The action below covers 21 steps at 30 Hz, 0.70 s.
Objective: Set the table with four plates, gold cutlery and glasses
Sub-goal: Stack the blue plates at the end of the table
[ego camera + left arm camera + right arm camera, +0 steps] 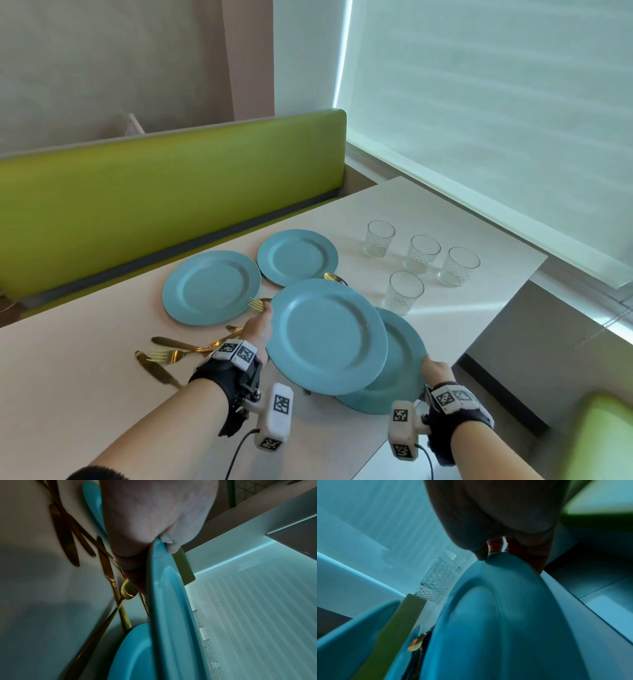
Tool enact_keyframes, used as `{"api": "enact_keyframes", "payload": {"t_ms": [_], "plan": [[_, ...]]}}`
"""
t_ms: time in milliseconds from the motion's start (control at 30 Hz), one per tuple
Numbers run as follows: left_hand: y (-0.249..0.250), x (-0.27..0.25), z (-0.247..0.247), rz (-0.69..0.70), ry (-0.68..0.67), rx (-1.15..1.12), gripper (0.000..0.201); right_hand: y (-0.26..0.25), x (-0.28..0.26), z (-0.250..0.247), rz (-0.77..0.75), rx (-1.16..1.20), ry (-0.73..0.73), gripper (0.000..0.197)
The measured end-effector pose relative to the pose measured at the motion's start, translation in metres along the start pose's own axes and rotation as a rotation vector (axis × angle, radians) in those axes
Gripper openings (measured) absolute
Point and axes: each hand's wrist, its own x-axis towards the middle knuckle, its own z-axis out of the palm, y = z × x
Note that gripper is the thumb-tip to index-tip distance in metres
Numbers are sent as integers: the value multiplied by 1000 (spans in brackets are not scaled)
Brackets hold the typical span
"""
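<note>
Left hand grips the left rim of the upper blue plate, thumb on top, plate lifted and overlapping the lower blue plate. Right hand pinches the lower plate's right rim, thumb over the edge. Relative to the upper plate: two more blue plates lie flat on the white table beyond and to its left; gold cutlery is heaped left; four empty glasses stand beyond, to the right.
</note>
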Motion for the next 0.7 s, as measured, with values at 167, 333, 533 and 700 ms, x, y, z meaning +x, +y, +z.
{"api": "enact_keyframes", "payload": {"t_ms": [167,333,533,700], "plan": [[-6,-1,-3,1,9,20,51,33,73,0,-68,44,17,78],[-9,2,-6,5,-47,-10,62,-12,-55,-21,-117,50,86,48],[4,-21,-22,42,-138,32,58,-10,-75,11,-183,324,59,48],[10,-28,-46,193,-178,116,49,-22,-112,40,-209,473,40,42]]}}
